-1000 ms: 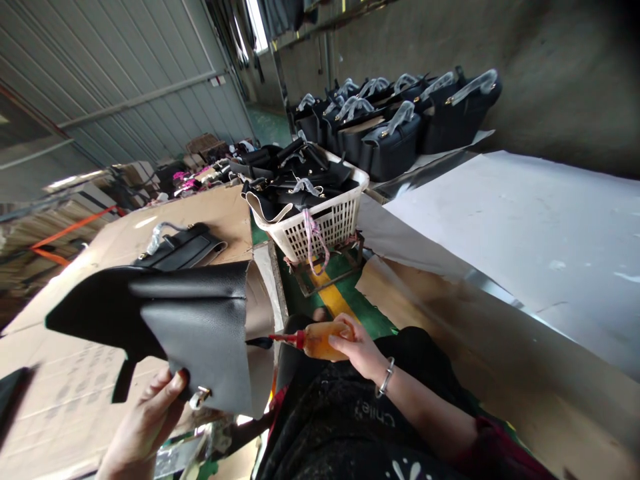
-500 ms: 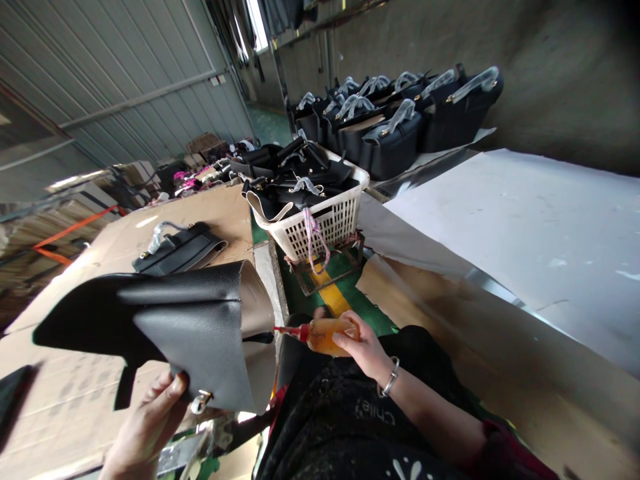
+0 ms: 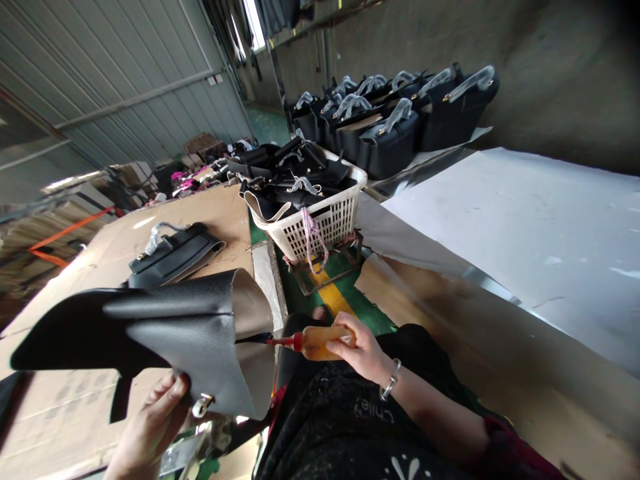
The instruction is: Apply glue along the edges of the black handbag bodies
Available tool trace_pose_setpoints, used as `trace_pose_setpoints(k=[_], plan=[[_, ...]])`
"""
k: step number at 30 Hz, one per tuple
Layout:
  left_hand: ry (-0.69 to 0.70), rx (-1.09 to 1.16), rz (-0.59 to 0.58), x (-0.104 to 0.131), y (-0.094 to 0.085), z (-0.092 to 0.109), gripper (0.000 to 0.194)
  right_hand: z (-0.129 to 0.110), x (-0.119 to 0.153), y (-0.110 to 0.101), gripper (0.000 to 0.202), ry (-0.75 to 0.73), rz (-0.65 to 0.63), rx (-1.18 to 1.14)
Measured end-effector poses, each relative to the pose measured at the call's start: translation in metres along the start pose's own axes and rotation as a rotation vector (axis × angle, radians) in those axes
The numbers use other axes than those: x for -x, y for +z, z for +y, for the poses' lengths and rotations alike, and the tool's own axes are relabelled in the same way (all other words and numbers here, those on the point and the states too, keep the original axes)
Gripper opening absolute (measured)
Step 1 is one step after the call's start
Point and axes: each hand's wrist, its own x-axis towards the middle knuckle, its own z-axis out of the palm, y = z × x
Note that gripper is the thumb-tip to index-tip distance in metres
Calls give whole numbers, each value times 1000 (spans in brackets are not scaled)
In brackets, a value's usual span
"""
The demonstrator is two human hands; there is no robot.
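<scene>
My left hand (image 3: pixel 159 415) grips the lower edge of a black leather handbag body (image 3: pixel 187 347), thumb on the outside and the other fingers mostly hidden. The bag lies on its side, its beige inner face showing at the right end and a small metal clasp (image 3: pixel 203 405) hanging near my fingers. In my right hand (image 3: pixel 361 347) is a squeeze bottle (image 3: pixel 320 343) of amber liquid, held level. Its red nozzle points left and meets a dark strip (image 3: pixel 255 338) at the bag's right end; whether the tip touches the strip I cannot tell.
Another black bag piece (image 3: pixel 175 255) lies on the cardboard-covered table (image 3: pixel 227 217). A white plastic basket (image 3: pixel 320 230) full of black bag parts stands ahead on a metal frame. Finished-looking black bags (image 3: pixel 390 140) line the wall. To the right is a white-covered table (image 3: pixel 540 207).
The bag has shifted slightly left and down, its flap tipping lower. My right hand has brought the bottle a little left, its nozzle now against or over the dark strip.
</scene>
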Motion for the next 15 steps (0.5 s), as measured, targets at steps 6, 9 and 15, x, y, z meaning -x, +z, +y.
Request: trace_pose_setpoints(k=[6,9,15], plan=[[-21,17,-13,8,6,-1,42,-3,-3,-2,18,-19,29,5],[-25,5,-18,9,6,-2,44,-4,-4,-4,18,-30,-34,30],[-22,-5,-26,-2,-7,-6,43,5,-8,-10,20,14,62,1]])
